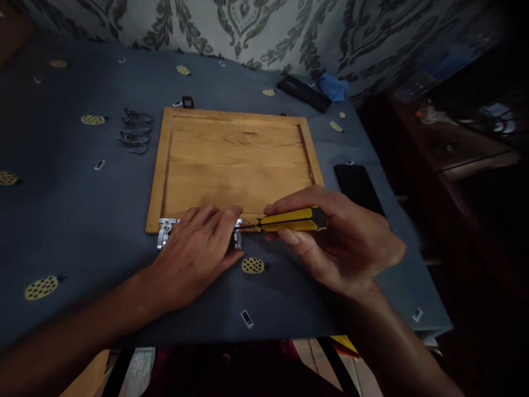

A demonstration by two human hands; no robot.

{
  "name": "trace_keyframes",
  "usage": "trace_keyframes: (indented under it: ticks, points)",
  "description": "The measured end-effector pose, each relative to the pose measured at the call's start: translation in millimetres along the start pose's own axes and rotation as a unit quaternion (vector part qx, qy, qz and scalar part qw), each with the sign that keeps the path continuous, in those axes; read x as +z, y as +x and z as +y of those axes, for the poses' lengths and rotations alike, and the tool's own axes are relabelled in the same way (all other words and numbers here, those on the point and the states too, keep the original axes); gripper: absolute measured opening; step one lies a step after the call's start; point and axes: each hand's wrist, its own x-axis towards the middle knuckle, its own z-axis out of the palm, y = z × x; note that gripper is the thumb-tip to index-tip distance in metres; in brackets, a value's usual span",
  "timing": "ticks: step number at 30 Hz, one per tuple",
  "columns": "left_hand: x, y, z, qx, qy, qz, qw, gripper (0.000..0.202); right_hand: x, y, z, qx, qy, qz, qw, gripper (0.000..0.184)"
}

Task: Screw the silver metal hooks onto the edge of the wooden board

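Hardware is sitting along panel's near edge, apparently awaiting full fastening; left hand bunching over it, right hand pinching screwdriver.

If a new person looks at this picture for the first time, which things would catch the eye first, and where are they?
Probably the yellow-and-black screwdriver, held in the right hand over the near edge of the wooden panel, its shaft pointing toward the left hand. Next, the panel itself stands out, warm and pale on the dark tablecloth, with shiny metal fittings at its near edge, partly hidden by the left hand.
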Motion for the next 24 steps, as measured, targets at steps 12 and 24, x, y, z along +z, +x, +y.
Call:
trace_keyframes:
  ticks: [12, 24]
  points:
    - [2.1, -0.9, -0.5, -0.01, -0.013, -0.003, 1.0, 0.045, 0.9, 3.1, -4.5, -0.04, -0.046, -0.02, 0.998, 0.021]
    - [1.7, -0.8, -0.2, -0.005, -0.005, 0.002, 1.0, 0.043, 4.4, 2.2, -4.0, -0.043, -0.075, 0.0, 0.996, 0.015]
